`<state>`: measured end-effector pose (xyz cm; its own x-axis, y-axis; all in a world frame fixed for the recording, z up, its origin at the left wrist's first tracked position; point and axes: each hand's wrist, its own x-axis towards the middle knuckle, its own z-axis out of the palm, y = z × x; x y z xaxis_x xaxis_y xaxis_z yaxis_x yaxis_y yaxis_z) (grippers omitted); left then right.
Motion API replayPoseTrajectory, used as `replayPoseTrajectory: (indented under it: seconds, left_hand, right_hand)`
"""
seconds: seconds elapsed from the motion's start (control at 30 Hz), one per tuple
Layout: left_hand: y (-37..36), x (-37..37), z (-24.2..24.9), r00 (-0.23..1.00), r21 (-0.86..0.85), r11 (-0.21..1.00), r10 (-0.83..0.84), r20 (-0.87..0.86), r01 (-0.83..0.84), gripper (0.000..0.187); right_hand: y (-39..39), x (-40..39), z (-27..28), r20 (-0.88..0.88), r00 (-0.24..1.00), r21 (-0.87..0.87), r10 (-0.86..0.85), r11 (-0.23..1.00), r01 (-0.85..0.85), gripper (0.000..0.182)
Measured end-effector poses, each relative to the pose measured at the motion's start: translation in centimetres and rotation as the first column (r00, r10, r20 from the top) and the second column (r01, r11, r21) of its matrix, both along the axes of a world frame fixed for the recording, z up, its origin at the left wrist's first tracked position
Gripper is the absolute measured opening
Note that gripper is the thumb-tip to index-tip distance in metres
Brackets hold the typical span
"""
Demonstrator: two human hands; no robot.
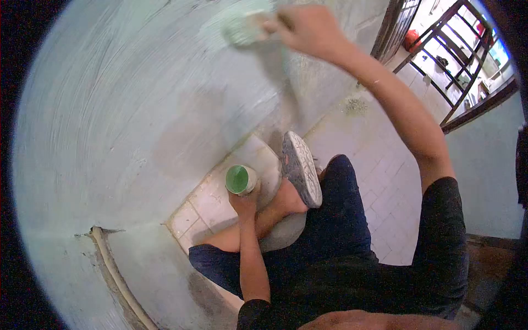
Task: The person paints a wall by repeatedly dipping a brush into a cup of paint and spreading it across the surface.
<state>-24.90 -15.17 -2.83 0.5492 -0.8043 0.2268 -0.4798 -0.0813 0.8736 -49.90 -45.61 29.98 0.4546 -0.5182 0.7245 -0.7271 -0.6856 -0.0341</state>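
Note:
My left hand point(246, 202) is wrapped around a small pale cup point(252, 179) with green paint inside, held low over the tiles. High up, my right hand point(308, 30) is closed on the handle of a wide paintbrush point(242, 30). Pale green paint covers the brush's bristles, which are against the wall point(165, 82) or very near it. Streaky, curved brush marks run across that wall, with greyer patches lower down. Most of the brush handle is hidden by my fingers.
I sit low on the tiled floor point(385, 181), one shoe point(302, 168) beside the wall's foot. A pipe point(118, 280) lies in a groove at lower left. Beyond the doorway at upper right stands a dark metal frame point(459, 49) near a red object point(411, 40).

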Motion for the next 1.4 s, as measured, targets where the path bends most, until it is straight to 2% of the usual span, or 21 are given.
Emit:
replayPoseTrajectory:
  seconds: [0.03,0.07,0.17,0.23,0.37,0.4,0.47,0.57,0.63,0.8,0.97,1.03,1.1,1.17,1.23,1.33,1.4]
  left_hand:
    - [0.0,0.1,-0.3,0.999,0.016,1.000,-0.003,-0.032,0.004,0.077]
    - [0.0,-0.1,0.0,1.000,0.017,1.000,-0.002,-0.029,0.002,0.077]
    - [0.2,-0.7,1.1,0.999,0.040,0.998,0.047,-0.006,-0.047,0.074]
    - [0.2,-0.6,1.1,0.989,0.002,1.000,0.015,0.146,-0.015,0.074]
    - [0.3,-0.8,1.0,0.998,0.011,0.998,0.057,0.008,-0.057,0.074]
    - [0.2,-0.3,0.5,0.999,0.010,0.999,0.044,0.030,-0.044,0.074]
    - [0.1,-0.4,0.6,0.999,0.008,1.000,0.024,0.049,-0.024,0.075]
    - [0.0,-0.9,2.0,0.993,0.002,0.999,0.039,0.111,-0.040,0.074]
    - [0.0,-0.6,1.7,0.999,0.018,0.999,0.027,0.036,-0.028,0.074]
    - [0.1,0.3,-0.6,0.999,-0.026,0.999,0.021,0.050,-0.020,0.073]
    - [0.2,0.3,-0.3,0.994,-0.044,0.999,-0.009,0.113,0.014,0.072]
    - [0.1,-0.3,0.7,0.997,0.006,0.999,0.037,0.065,-0.037,0.072]
    - [0.3,-0.8,1.7,0.998,0.013,0.999,0.039,0.049,-0.039,0.073]
    - [0.3,-0.9,1.9,0.999,0.020,0.999,0.034,0.026,-0.035,0.074]
    - [0.3,-0.7,1.2,0.996,0.015,0.999,0.037,0.083,-0.038,0.078]
    - [0.3,-0.4,0.6,0.994,0.020,0.999,0.047,0.101,-0.049,0.081]
    - [0.4,-0.2,0.4,0.994,0.022,0.999,0.044,0.103,-0.046,0.081]
  right_hand:
    - [1.3,1.9,-0.1,0.003,0.996,-0.054,0.090,0.995,-0.089,0.041]
    - [2.2,3.7,-0.2,0.007,0.996,-0.053,0.091,0.994,-0.091,0.041]
    - [3.0,6.4,-0.7,-0.064,0.977,0.019,0.201,0.980,-0.200,0.045]
    - [1.8,6.6,-0.9,-0.022,0.989,-0.041,0.148,0.988,-0.149,0.040]
    - [-1.8,2.4,-1.1,-0.014,0.999,-0.003,0.038,0.999,-0.038,0.039]
    - [-3.0,0.8,-1.1,-0.025,1.000,0.013,-0.018,1.000,0.019,0.037]
    - [-5.6,-2.1,-1.1,-0.021,0.985,-0.005,-0.171,0.985,0.171,0.046]
    - [-8.8,-7.4,-1.2,-0.023,0.966,-0.008,-0.256,0.967,0.256,0.046]
    - [-10.0,-10.3,-1.2,0.010,0.958,0.016,-0.285,0.958,0.285,0.045]
    - [-8.3,-12.1,-0.2,0.064,0.948,0.110,-0.311,0.946,0.303,0.042]
    - [-4.0,-4.7,1.2,0.139,0.989,0.072,-0.041,0.997,0.032,0.044]
    - [-2.7,-1.4,2.2,0.156,0.987,0.042,0.039,0.998,-0.046,0.044]
    - [-2.0,1.1,3.1,0.057,0.990,0.028,0.128,0.991,-0.130,0.045]
    - [-1.8,3.0,3.7,0.027,0.989,0.018,0.142,0.990,-0.143,0.045]
    - [-2.2,3.1,3.7,-0.004,0.989,0.012,0.147,0.989,-0.147,0.045]
    - [-4.1,1.6,3.9,0.086,0.983,0.010,0.160,0.987,-0.161,0.045]
    - [-5.4,-0.6,4.0,0.095,0.992,0.034,0.079,0.996,-0.082,0.045]
